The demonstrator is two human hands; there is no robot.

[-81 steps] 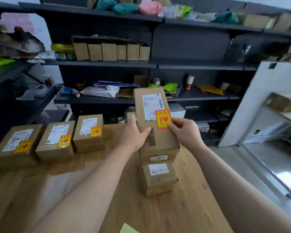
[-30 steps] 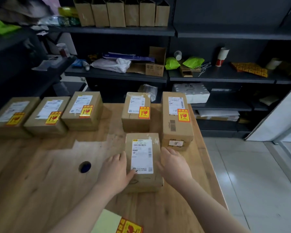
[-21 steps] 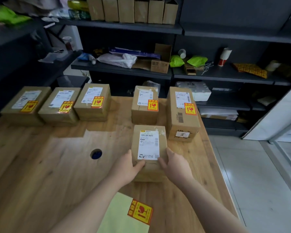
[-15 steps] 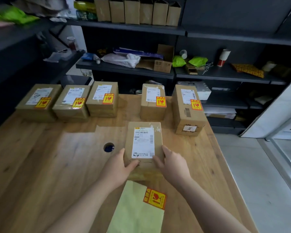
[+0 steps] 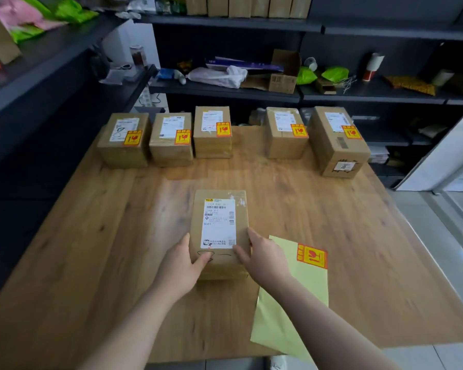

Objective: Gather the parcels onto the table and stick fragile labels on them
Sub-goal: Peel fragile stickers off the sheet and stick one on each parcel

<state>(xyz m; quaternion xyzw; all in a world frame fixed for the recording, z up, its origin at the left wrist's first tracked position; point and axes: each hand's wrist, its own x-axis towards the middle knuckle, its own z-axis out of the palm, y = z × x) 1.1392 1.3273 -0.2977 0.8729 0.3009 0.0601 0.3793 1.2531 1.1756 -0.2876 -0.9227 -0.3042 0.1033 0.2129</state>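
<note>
Along the table's (image 5: pixel 91 249) far edge five labelled parcels (image 5: pixel 213 132) are sitting in a row, three bunched on the left and two further right. Each is wearing a red-and-yellow sticker, and they look parked out of the way as finished. Nearer me, the left hand (image 5: pixel 183 265) is clasping the parcel (image 5: pixel 219 231) in the middle of the table, thumb hooked over its top and fingers down its left side. That parcel is lying flat, address slip up, not yet wearing a sticker. The right hand (image 5: pixel 265 260) is gripping its other side the same way, so I'd say the two are squaring it up for labelling. Just right of it the yellow sheet (image 5: pixel 300 311) is lying within easy reach, carrying one label (image 5: pixel 312 256), probably meant for this parcel.
</note>
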